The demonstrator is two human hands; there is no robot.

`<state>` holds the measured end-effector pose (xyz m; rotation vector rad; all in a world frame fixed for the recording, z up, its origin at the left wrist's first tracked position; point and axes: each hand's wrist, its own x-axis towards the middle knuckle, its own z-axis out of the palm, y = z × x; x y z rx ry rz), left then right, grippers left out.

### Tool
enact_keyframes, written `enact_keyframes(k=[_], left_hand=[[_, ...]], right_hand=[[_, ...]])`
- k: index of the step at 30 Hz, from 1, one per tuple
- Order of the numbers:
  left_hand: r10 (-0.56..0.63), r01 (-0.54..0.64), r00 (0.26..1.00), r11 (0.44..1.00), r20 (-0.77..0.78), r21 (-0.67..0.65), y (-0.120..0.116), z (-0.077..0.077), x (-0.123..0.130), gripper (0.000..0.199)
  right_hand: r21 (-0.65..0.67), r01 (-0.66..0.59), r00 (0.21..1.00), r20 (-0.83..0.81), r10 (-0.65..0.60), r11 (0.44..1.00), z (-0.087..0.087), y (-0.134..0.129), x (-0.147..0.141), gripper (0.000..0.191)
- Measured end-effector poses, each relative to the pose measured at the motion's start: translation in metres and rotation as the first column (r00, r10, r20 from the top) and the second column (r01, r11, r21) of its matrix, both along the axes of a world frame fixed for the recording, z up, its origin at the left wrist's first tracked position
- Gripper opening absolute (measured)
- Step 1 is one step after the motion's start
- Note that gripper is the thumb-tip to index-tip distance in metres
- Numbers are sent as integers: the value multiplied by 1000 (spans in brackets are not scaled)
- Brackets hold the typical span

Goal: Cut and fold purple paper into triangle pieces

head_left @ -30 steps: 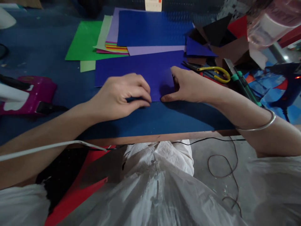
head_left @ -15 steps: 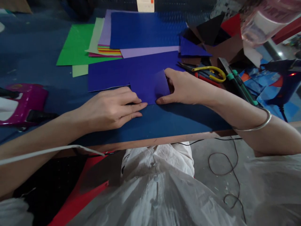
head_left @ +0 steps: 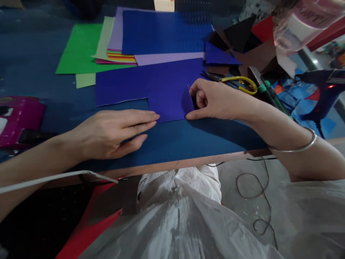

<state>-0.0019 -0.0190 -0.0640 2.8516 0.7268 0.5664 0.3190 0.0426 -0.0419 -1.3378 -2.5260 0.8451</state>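
Note:
A sheet of violet-blue craft paper (head_left: 164, 81) lies on the blue table mat, with a rectangular notch cut out at its lower left. Its right edge curls up off the mat. My right hand (head_left: 215, 99) holds that raised edge, index finger bent behind it and thumb down at the lower corner. My left hand (head_left: 115, 131) rests flat with its fingers stretched out, the fingertips at the sheet's front edge below the notch. Just beyond my right hand lie yellow-handled pliers (head_left: 242, 83) and a green utility knife (head_left: 271, 93).
Stacked coloured sheets, a blue one (head_left: 164, 34) on top, lie behind. Paper scraps (head_left: 239, 37), a clear bottle (head_left: 299, 27) and a glue gun (head_left: 320, 90) with a lit light crowd the right. A magenta device (head_left: 24, 120) stands left. A white cable (head_left: 67, 176) crosses the front.
My left hand has slid left and a little toward me, uncovering more of the notch. The paper's right edge stays lifted in my right hand, whose fingers have curled more.

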Motion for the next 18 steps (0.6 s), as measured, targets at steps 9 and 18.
enact_keyframes(k=[9, 18], left_hand=[[-53, 53, 999, 992, -3, 119, 0, -7, -8, 56], [-70, 62, 996, 985, 49, 160, 6, 6, 0, 44]], right_hand=[[-66, -32, 999, -1, 32, 997, 7, 2, 9, 45], [-133, 30, 995, -92, -43, 991, 11, 6, 11, 25]])
